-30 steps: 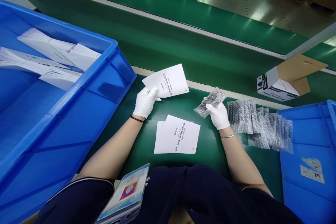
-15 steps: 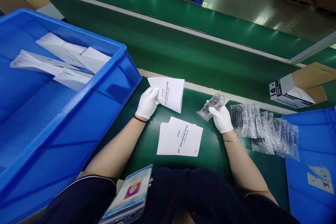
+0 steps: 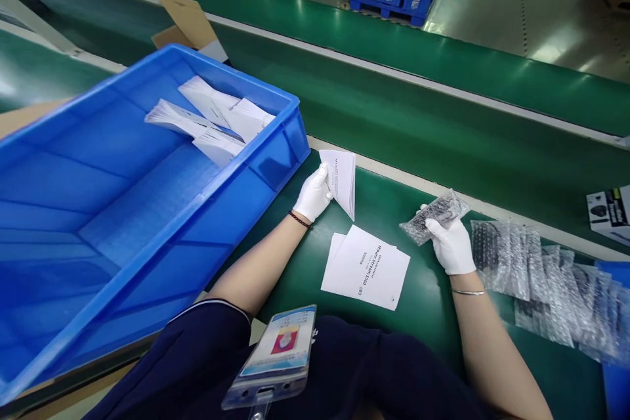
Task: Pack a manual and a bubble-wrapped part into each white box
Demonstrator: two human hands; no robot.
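Note:
White gloves cover both of my hands. My left hand (image 3: 314,194) grips a white printed booklet (image 3: 340,177) by its left edge, raised over the green work surface. My right hand (image 3: 450,241) is closed around a bubble-wrap packet (image 3: 436,215) with something dark inside that I cannot make out. Between the two hands, more white booklets (image 3: 374,269) lie overlapped on the surface, their printed text showing. To the right of my right hand, several bubble-wrap packets (image 3: 546,275) rest in an overlapping row.
A large blue bin (image 3: 236,203) stands at the left, with stacks of white booklets (image 3: 211,115) inside. A printed box (image 3: 608,213) and another blue bin (image 3: 617,394) are at the right edge. A low green wall (image 3: 443,144) runs behind the surface.
The view has swung left, so everything sits further right. The booklet in my left hand has turned more edge-on and looks narrower. My right hand still holds the packet.

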